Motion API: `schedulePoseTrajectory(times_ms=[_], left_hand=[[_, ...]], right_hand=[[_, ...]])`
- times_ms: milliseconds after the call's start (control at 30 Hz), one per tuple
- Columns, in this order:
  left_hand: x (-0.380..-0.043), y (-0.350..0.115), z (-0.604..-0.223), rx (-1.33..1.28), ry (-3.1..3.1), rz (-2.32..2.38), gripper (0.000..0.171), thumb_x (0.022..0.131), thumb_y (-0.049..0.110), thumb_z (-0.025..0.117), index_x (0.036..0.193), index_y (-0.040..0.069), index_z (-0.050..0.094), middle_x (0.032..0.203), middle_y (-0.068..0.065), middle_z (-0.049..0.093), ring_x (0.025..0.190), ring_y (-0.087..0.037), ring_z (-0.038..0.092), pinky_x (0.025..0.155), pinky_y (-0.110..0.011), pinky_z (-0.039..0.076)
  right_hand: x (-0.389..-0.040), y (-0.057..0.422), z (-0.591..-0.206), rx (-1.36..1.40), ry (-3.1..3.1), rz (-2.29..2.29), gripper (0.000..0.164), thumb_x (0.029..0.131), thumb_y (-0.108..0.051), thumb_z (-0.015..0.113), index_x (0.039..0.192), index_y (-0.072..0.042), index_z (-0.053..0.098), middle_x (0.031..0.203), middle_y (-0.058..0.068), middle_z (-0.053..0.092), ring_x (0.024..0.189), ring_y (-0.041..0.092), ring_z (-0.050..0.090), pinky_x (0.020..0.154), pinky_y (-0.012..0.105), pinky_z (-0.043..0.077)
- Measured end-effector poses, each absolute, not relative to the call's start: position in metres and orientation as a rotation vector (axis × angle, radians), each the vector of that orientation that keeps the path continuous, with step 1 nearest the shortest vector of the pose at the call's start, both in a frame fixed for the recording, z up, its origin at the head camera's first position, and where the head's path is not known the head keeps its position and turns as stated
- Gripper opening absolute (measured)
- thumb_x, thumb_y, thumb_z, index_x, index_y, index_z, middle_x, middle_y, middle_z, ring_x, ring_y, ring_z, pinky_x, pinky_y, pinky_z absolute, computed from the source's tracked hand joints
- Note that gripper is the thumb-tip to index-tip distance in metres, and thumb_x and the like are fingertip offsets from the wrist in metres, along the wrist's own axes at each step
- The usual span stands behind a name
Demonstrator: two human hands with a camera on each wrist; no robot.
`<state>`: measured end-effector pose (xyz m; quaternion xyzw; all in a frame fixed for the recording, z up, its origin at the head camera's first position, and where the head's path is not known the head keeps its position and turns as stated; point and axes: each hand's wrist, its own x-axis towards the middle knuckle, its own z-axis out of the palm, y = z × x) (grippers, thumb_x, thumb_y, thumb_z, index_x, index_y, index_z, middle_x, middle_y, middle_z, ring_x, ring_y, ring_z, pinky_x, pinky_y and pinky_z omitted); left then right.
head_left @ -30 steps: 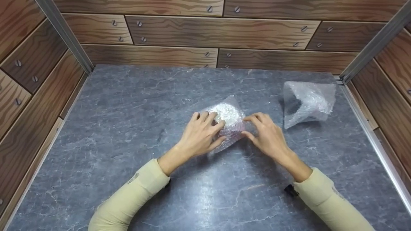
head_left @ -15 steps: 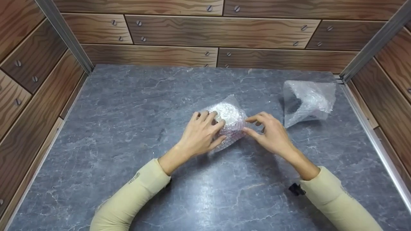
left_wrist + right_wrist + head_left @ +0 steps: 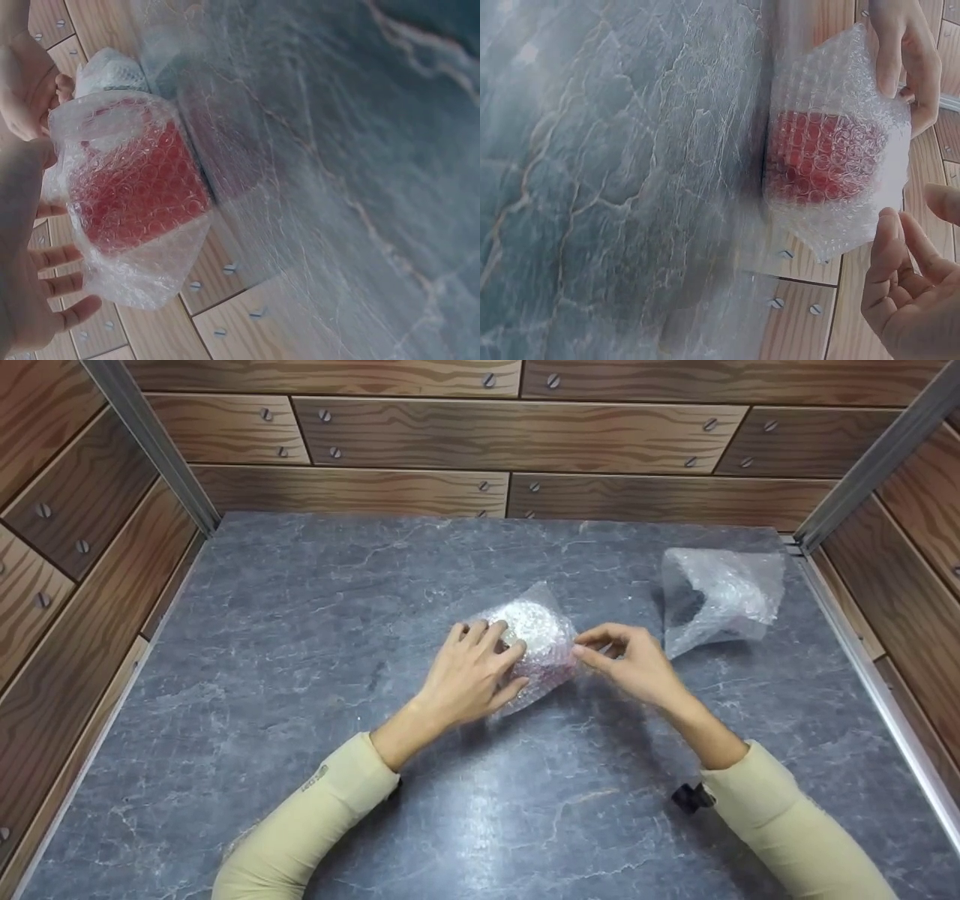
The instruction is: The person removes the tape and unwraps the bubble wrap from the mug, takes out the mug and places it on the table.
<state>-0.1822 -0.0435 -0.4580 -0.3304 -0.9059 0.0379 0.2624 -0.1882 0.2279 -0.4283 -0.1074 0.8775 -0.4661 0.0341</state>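
A red block-like thing, its kind blurred by the wrapping, sits inside clear bubble wrap (image 3: pixel 536 637) in the middle of the table. My left hand (image 3: pixel 469 671) rests on the near left side of this bundle, fingers spread over its top. At the bundle's right edge, my right hand (image 3: pixel 630 664) pinches the bubble wrap between thumb and fingertips. The right wrist view shows the red thing (image 3: pixel 817 157) through the bubbles, with a loose pointed flap at each side. In the left wrist view, the left fingers (image 3: pixel 64 285) are straight and apart beside the wrap.
Another crumpled bubble-wrap bundle (image 3: pixel 724 596) stands at the back right, one end gaping; its contents cannot be made out. The grey marbled table (image 3: pixel 300 622) is bounded by wood-patterned walls (image 3: pixel 450 431) and metal rails (image 3: pixel 885 705).
My right hand has shifted slightly to the right along the wrap's edge, and its thumb and forefinger have drawn together there. The left hand has stayed in place on the bundle.
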Motion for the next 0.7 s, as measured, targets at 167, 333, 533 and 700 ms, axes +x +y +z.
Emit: schedulePoseTrajectory(times_ms=[167,333,533,700], left_hand=[[-0.182,-0.043,-0.458,-0.894,-2.449,0.099,0.045,0.102,0.064,0.053,0.127,0.027,0.06,0.132,-0.007,0.067,0.113,-0.026,0.066,0.091,-0.04,0.054],[-0.182,-0.043,-0.458,-0.896,-2.46,0.1,0.045,0.102,0.064,0.052,0.128,0.027,0.06,0.133,-0.007,0.067,0.114,-0.026,0.066,0.092,-0.04,0.054],[-0.182,-0.043,-0.459,-0.895,-2.44,0.102,0.044,0.102,0.063,0.053,0.126,0.027,0.06,0.132,-0.006,0.067,0.114,-0.026,0.065,0.091,-0.04,0.055],[-0.182,-0.043,-0.459,-0.894,-2.434,0.105,0.044,0.102,0.063,0.053,0.126,0.027,0.061,0.131,-0.006,0.066,0.113,-0.026,0.065,0.091,-0.04,0.055]], right_hand=[[-0.196,0.229,-0.432,-0.268,2.586,-1.53,0.027,0.098,-0.017,0.075,0.116,0.002,0.074,0.094,0.0,0.076,0.069,0.009,0.062,0.063,0.021,0.056],[-0.202,0.23,-0.433,-0.219,2.519,-1.568,0.03,0.098,-0.02,0.075,0.117,0.004,0.073,0.088,-0.011,0.074,0.07,0.007,0.061,0.062,0.02,0.056],[-0.205,0.226,-0.429,-0.174,2.49,-1.574,0.031,0.098,-0.02,0.075,0.116,0.006,0.072,0.085,-0.01,0.074,0.071,0.01,0.063,0.062,0.018,0.055],[-0.208,0.224,-0.427,-0.158,2.473,-1.566,0.031,0.097,-0.019,0.076,0.114,0.007,0.072,0.082,-0.01,0.073,0.069,0.009,0.062,0.061,0.019,0.056]])
